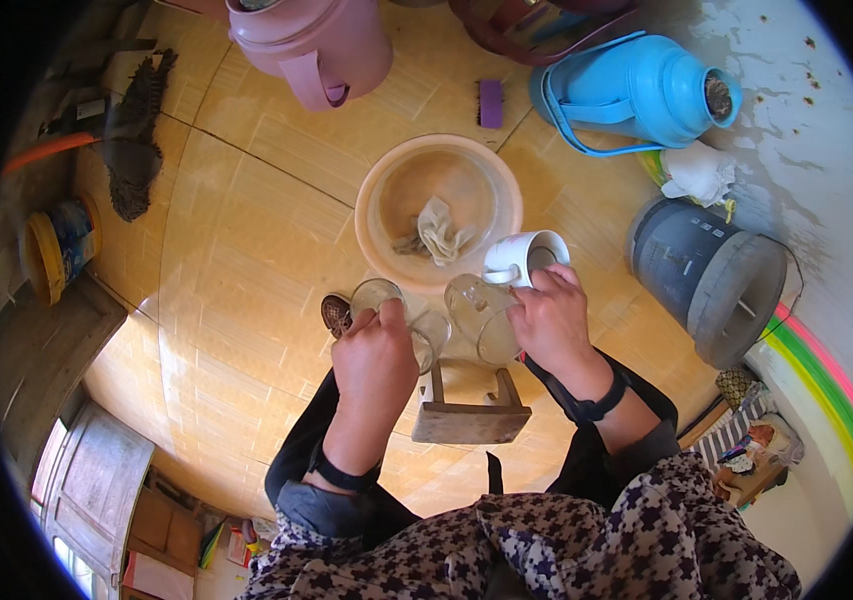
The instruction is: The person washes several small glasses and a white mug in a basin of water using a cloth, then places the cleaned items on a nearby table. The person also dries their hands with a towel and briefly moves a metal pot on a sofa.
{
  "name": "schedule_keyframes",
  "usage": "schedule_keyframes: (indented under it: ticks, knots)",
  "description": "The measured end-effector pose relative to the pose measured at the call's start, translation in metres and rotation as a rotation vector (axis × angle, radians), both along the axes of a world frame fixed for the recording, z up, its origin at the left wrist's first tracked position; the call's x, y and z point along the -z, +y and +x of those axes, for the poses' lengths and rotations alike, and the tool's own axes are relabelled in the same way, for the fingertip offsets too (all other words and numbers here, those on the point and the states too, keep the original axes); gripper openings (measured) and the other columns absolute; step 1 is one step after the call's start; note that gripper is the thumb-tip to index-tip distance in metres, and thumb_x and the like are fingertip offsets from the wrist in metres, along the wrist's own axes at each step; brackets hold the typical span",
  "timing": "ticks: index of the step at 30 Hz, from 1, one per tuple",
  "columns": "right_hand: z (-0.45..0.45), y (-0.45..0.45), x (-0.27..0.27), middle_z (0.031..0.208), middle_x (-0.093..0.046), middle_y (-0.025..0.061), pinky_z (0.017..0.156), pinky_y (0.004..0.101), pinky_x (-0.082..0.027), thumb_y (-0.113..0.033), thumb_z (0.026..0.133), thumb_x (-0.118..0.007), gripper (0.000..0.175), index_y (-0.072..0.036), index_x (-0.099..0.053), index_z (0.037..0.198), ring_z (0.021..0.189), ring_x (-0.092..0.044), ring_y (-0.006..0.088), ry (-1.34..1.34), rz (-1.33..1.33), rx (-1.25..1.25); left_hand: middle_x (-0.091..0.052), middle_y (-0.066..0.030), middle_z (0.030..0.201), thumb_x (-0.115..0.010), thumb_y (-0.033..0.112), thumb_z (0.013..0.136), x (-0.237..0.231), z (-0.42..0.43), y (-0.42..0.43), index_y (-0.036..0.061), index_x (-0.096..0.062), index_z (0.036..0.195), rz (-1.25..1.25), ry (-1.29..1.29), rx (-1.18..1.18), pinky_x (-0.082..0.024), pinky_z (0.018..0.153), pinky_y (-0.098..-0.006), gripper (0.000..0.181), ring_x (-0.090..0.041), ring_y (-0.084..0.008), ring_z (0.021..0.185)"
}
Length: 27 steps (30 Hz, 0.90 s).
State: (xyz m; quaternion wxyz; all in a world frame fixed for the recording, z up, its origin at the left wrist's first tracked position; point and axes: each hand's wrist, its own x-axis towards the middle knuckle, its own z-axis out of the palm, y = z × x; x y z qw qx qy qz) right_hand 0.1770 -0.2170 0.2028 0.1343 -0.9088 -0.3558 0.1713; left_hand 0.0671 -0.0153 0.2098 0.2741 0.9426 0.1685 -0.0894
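My left hand point(375, 345) grips clear glass mugs by the rim or handle; one glass mug point(376, 292) tips out beyond the fingers, and a second point(430, 334) hangs just right of them. In my right hand point(552, 315) are a white ceramic mug point(520, 256) and clear glass mugs point(477, 304) on its left side; the exact finger hold is partly hidden. Both hands are on the near side of a round peach plastic basin point(366, 217). Inside the basin, a pale wet cloth point(441, 232) lies in shallow water.
A small wooden stool point(471, 421) stands between my legs. Beyond the basin are a pink thermos jug point(321, 45), a purple brush point(490, 104) and a blue thermos point(644, 90). A grey bucket point(704, 277) is at right, a mop point(134, 142) and yellow bucket point(59, 244) at left.
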Motion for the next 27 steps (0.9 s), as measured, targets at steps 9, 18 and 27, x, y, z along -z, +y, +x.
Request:
schedule_keyframes:
  ticks: [9, 18, 27]
  knots:
    - [-0.018, -0.021, -0.020, 0.065, -0.056, 0.0100, 0.080, 0.0377, -0.045, -0.012, 0.069, -0.063, 0.013, -0.003, -0.070, 0.075, 0.070, -0.058, 0.0273, 0.019, 0.042, 0.163, -0.059, -0.0118, 0.066, -0.065, 0.009, 0.070, 0.028, -0.026, -0.040, 0.0063, -0.051, 0.080, -0.035, 0.118, -0.086, -0.050, 0.052, -0.0385, 0.017, -0.063, -0.0289, 0.063]
    - [-0.026, -0.085, -0.122, 0.067, -0.054, 0.0086, 0.081, 0.0377, -0.045, -0.013, 0.067, -0.065, 0.016, -0.006, -0.072, 0.080, 0.068, -0.056, 0.0265, 0.036, -0.035, 0.217, -0.060, -0.0135, 0.073, -0.064, 0.011, 0.075, 0.040, -0.064, -0.089, 0.0070, -0.054, 0.086, -0.061, 0.070, -0.057, -0.052, 0.053, -0.0402, 0.016, -0.063, -0.0322, 0.063]
    - [-0.086, -0.157, -0.244, 0.064, -0.053, 0.0092, 0.081, 0.0401, -0.045, -0.014, 0.066, -0.067, 0.014, -0.005, -0.070, 0.075, 0.068, -0.056, 0.0281, 0.029, -0.010, 0.443, -0.064, -0.0113, 0.076, -0.063, 0.008, 0.080, -0.106, -0.106, -0.078, 0.0067, -0.060, 0.088, -0.214, -0.043, -0.024, -0.052, 0.060, -0.0409, 0.009, -0.063, -0.0316, 0.071]
